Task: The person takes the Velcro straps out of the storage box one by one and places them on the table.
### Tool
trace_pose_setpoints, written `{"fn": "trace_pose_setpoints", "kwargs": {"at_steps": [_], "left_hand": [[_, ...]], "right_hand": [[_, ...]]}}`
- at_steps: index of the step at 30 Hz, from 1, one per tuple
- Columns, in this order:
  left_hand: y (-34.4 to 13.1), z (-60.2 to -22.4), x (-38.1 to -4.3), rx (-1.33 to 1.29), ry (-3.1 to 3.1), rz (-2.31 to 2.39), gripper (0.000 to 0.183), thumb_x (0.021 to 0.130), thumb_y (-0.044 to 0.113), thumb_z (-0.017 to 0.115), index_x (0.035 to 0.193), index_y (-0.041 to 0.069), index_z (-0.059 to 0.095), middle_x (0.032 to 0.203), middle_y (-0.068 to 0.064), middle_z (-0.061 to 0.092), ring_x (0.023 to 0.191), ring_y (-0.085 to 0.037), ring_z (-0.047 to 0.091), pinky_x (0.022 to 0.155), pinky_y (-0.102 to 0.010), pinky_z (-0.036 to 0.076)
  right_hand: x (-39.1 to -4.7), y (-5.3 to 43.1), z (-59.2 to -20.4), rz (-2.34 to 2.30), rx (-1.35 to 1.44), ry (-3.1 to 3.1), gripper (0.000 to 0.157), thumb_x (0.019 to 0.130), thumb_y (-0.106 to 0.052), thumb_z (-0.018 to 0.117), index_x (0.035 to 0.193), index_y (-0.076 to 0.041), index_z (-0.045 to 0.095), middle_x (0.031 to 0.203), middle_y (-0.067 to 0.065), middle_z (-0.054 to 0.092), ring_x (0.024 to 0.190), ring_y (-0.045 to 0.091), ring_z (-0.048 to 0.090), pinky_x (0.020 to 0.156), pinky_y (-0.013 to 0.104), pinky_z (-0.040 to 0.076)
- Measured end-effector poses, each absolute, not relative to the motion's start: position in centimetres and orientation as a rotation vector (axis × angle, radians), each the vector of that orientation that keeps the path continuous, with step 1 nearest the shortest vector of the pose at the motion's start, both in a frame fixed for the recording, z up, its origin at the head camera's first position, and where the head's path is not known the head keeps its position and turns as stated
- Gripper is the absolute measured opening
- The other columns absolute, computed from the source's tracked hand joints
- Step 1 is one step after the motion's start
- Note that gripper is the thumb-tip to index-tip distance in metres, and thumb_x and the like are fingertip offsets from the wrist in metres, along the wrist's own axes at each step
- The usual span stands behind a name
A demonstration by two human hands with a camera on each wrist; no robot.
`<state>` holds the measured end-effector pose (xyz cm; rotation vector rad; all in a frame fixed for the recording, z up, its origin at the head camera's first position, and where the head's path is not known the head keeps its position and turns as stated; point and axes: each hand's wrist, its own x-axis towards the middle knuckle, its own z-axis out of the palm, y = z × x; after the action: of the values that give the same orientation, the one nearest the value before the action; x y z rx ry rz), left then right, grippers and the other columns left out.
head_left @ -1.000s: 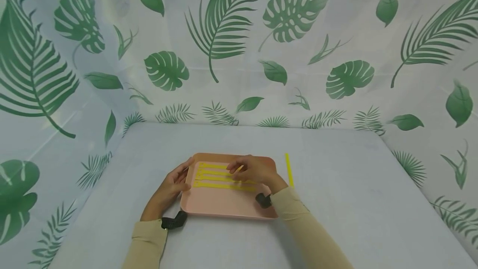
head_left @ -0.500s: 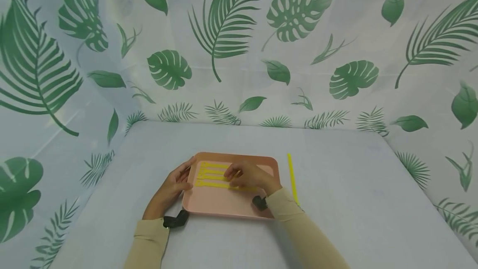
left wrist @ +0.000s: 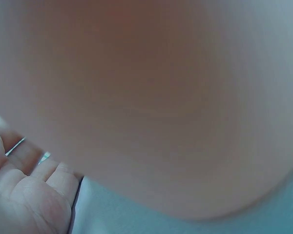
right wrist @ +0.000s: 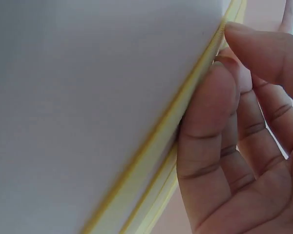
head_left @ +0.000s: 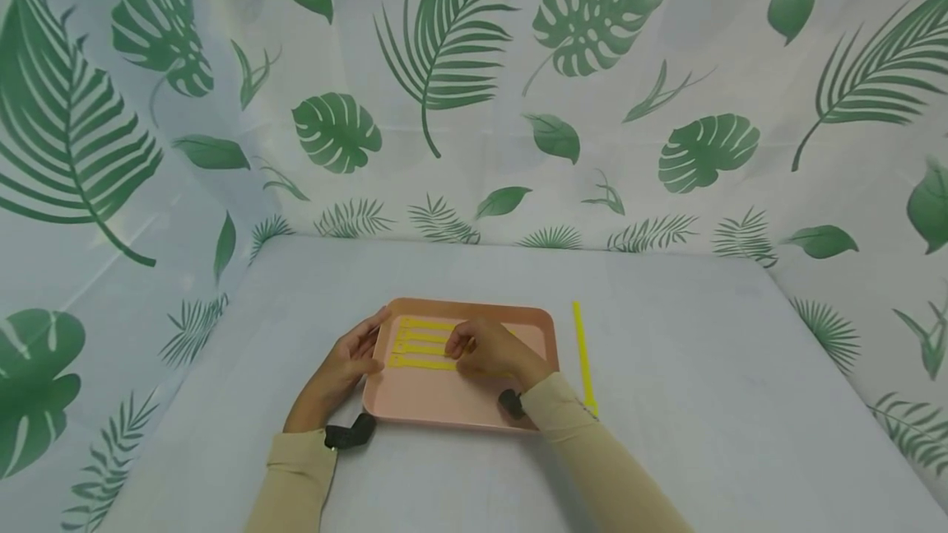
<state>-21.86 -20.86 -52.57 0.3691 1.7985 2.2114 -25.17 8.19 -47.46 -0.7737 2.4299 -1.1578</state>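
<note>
Right hand [head_left: 487, 349]: bent fingers just above the tray floor; thumb tip meets a yellow strip's edge [right wrist: 158, 134], but whether thumb and finger pinch it I cannot tell.
Left hand [head_left: 344, 364]: grips the tray [head_left: 433, 403] by its left side, thumb at the rim.
Strips in tray: four, side by side, running beneath and to the left of the right hand, wider ends toward the left hand.
Lone strip [head_left: 583, 352]: outside the tray, to the right of the right hand, on the table [head_left: 681, 344].
Handling: strips probably light, bendy, perhaps slippery, hardly fragile; tray likely stiff.
Best hold: a strip's long edges, lifted with fingertips; the tray, by its rim.
</note>
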Motion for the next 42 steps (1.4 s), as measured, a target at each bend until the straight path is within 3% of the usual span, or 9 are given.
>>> {"fn": "trace_pose_setpoints", "kwargs": {"at_steps": [9, 15, 24, 36, 42], "left_hand": [[-20.8, -52.4, -21.9, 0.358, 1.806, 2.207, 0.100, 0.079, -0.016, 0.059, 0.168, -0.011, 0.015, 0.179, -0.024, 0.005, 0.165, -0.042, 0.009, 0.118, -0.012, 0.035], [-20.9, -52.3, -21.8, 0.373, 1.791, 2.215, 0.100, 0.078, -0.017, 0.059, 0.168, -0.011, 0.015, 0.179, -0.025, 0.004, 0.165, -0.043, 0.007, 0.120, -0.015, 0.032], [-20.9, -52.2, -21.7, 0.377, 1.798, 2.221, 0.100, 0.078, -0.017, 0.059, 0.168, -0.011, 0.016, 0.179, -0.025, 0.007, 0.165, -0.042, 0.008, 0.120, -0.015, 0.032], [-20.9, -52.2, -21.8, 0.387, 1.805, 2.210, 0.099, 0.079, -0.018, 0.058, 0.167, -0.013, 0.014, 0.179, -0.026, 0.005, 0.164, -0.044, 0.006, 0.118, -0.013, 0.033], [-20.9, -52.3, -21.8, 0.422, 1.785, 2.226, 0.101, 0.077, -0.018, 0.058, 0.167, -0.013, 0.013, 0.179, -0.027, 0.003, 0.164, -0.045, 0.004, 0.117, -0.012, 0.035]], "right_hand": [[-24.8, 7.9, -47.3, -1.111, -0.747, 2.462, 0.022, 0.086, 0.016, 0.067, 0.090, -0.003, 0.077, 0.089, 0.000, 0.071, 0.086, 0.015, 0.061, 0.080, 0.023, 0.053], [-24.7, 7.7, -47.3, -1.092, -0.663, 2.452, 0.030, 0.080, 0.016, 0.061, 0.090, -0.007, 0.076, 0.090, -0.003, 0.068, 0.086, 0.018, 0.059, 0.075, 0.025, 0.050], [-24.5, 7.7, -47.2, -1.020, -0.614, 2.441, 0.028, 0.081, 0.011, 0.065, 0.088, -0.014, 0.075, 0.089, -0.005, 0.067, 0.086, 0.014, 0.057, 0.080, 0.028, 0.049], [-24.3, 8.8, -45.6, -1.022, -0.768, 2.417, 0.027, 0.088, 0.010, 0.062, 0.097, -0.008, 0.080, 0.096, -0.005, 0.073, 0.087, 0.011, 0.059, 0.079, 0.025, 0.052], [-24.3, 9.7, -44.0, -1.037, -0.895, 2.409, 0.026, 0.092, 0.007, 0.062, 0.105, -0.003, 0.083, 0.103, 0.000, 0.076, 0.093, 0.012, 0.060, 0.087, 0.025, 0.053]]}}
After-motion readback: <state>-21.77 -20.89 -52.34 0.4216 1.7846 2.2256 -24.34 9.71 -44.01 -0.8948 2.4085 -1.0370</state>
